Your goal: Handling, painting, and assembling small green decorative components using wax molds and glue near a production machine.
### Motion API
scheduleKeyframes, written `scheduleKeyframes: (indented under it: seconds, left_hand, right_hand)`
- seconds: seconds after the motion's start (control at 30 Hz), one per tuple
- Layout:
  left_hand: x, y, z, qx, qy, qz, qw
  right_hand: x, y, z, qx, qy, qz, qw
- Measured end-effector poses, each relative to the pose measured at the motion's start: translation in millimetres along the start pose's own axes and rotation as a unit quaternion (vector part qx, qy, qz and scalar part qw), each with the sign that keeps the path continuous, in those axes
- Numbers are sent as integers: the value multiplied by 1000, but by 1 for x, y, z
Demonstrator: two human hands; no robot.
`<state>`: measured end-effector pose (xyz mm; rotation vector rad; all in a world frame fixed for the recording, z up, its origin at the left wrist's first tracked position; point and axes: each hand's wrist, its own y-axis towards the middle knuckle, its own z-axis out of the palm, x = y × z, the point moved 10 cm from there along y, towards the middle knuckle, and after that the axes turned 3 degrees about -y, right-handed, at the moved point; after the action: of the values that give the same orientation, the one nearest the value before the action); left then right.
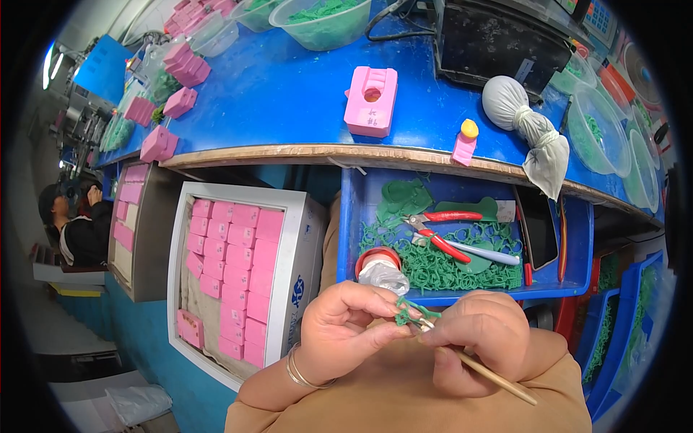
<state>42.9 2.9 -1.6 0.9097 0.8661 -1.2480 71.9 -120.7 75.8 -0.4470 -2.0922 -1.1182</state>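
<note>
My left hand point(339, 325) pinches a small green ring-like piece point(406, 315) between thumb and fingertips. Closed around a slim wooden-handled tool point(498, 377), my right hand point(482, 335) brings the tool's pale tip against the green piece or very near it; the fingers partly hide the contact. Just beyond both hands is a pulled-out blue drawer point(469, 291) with many loose green rings point(455, 268). On those rings lie red-handled pliers point(451, 245) and a tool with a light blue handle point(491, 252). A small red-rimmed cup point(378, 257) with crumpled clear plastic stands by my left fingers.
Left of me, a white box point(274, 289) holds rows of pink blocks point(234, 252). On the blue bench point(289, 94) are a pink mould point(372, 101), a tied white cloth bag point(516, 112), a black machine point(498, 43) and clear bowls point(325, 25). A person point(79, 224) sits far left.
</note>
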Motion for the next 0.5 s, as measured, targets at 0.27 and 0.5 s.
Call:
scheduleKeyframes:
  seconds: [0.27,0.5]
  left_hand:
    - [-1,0,1,-2,-2,5,1000]
    - [0,-3,5,60,-51,12,997]
  right_hand:
    - [0,2,0,16,-9,8,1000]
    - [-8,0,3,42,33,58,997]
